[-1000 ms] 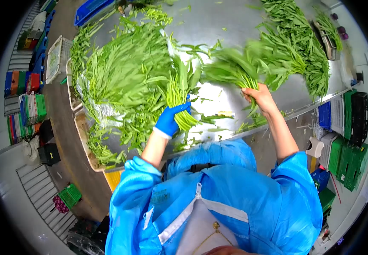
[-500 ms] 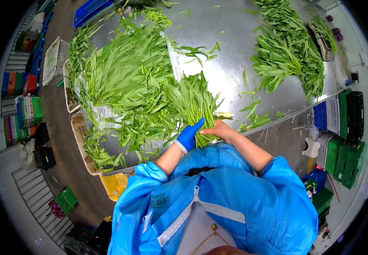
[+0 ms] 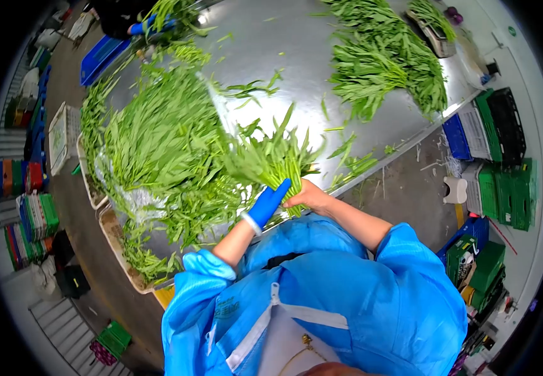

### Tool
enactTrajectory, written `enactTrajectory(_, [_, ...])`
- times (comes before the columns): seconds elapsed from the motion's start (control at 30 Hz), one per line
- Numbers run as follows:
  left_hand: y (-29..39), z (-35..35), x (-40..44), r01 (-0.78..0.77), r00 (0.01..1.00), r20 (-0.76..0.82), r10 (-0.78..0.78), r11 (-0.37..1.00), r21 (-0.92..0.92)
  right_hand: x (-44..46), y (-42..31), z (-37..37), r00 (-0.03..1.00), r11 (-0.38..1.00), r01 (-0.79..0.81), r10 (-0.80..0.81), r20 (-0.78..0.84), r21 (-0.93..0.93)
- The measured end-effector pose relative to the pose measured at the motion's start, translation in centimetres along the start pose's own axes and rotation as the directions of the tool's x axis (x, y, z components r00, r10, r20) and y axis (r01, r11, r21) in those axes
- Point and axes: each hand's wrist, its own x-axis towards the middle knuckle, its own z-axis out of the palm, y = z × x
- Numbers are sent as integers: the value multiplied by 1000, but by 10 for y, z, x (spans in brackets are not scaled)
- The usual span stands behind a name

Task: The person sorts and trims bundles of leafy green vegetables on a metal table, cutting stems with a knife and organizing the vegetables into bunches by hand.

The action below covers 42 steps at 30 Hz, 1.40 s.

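- The metal table (image 3: 271, 56) spans the scene, its near edge at the person's waist.
- A broad heap of leafy greens (image 3: 158, 125) covers its left side.
- A smaller pile of greens (image 3: 372, 69) lies far right.
- A blue crate (image 3: 102, 59) stands at the far left edge.
- The held bunch (image 3: 278, 160) is at the near middle edge, stems toward the person, just right of the heap.
- Both hands are closed around its stems: the gloved left hand (image 3: 268, 203) on the left, the bare right hand (image 3: 309, 195) on the right; the fingers behind seem hidden, so tightness is unclear.
- Loose sprigs (image 3: 253, 89) lie beyond the bunch.
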Motion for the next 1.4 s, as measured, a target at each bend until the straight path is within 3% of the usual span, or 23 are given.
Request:
enactTrajectory(0.07, [24,3,-8,68,988,128,-82,992,106,-2,-8,-29,995,996,56,-50,90,-66])
enactTrajectory(0.17, [22,11,7,-18,958,288,-13,994,106,-11,-66,-92,971,927,19,73,228,-375])
enactTrajectory(0.2, [33,20,7,-4,963,270,6,1000,-6,-16,-91,-114,962,879,26,107,250,-477])
enactTrajectory(0.27, [24,27,20,45,987,156,-41,999,-27,-27,-143,-161,944,759,175,51,326,-628])
enactTrajectory(0.33, [3,26,31,77,997,-14,-78,997,-23,-38,-187,-214,924,630,185,149,351,-754])
enactTrajectory(0.4, [1,30,37,176,974,-118,-193,974,-140,-55,-237,-255,900,583,137,265,347,-801])
enactTrajectory(0.6, [-13,61,58,100,931,-289,-224,917,-387,-49,-288,-422,809,367,-87,568,149,-926])
enactTrajectory(0.67, [-27,71,67,146,907,-301,-295,890,-433,-28,-262,-494,801,43,-259,567,-190,-965])
enactTrajectory(0.73, [-30,81,78,230,875,-280,-395,848,-477,-16,-255,-521,766,-132,-363,522,-376,-922])
enactTrajectory(0.83, [-26,93,88,236,883,-322,-342,916,-324,-1,-242,-559,756,-184,-356,520,-398,-916])
enactTrajectory(0.9, [-3,106,98,259,871,-369,-323,942,-212,12,-237,-579,698,-139,-340,626,-348,-930])
enactTrajectory(1.03, [6,127,137,129,957,-287,-40,947,295,1,-229,-593,885,-144,-200,397,-242,-969])
enactTrajectory(1.07, [29,143,147,-82,971,-153,183,859,505,-7,-231,-586,928,-162,-144,321,-191,-976])
enactTrajectory(1.13, [52,164,176,-327,935,180,307,542,774,-27,-230,-575,987,-308,-152,1,-160,-939])
enactTrajectory(1.2, [54,184,196,-452,886,380,265,318,833,-47,-225,-559,956,-423,-200,-283,-81,-884])
enactTrajectory(1.27, [50,203,213,-545,832,518,198,121,830,-69,-222,-536,856,-496,-284,-517,16,-820])
enactTrajectory(1.33, [24,203,227,-609,786,598,156,33,792,-89,-210,-499,791,-325,-205,-610,39,-923])
enactTrajectory(1.4, [0,188,233,-585,810,581,84,39,810,-100,-180,-478,774,-92,-71,-633,3,-993])
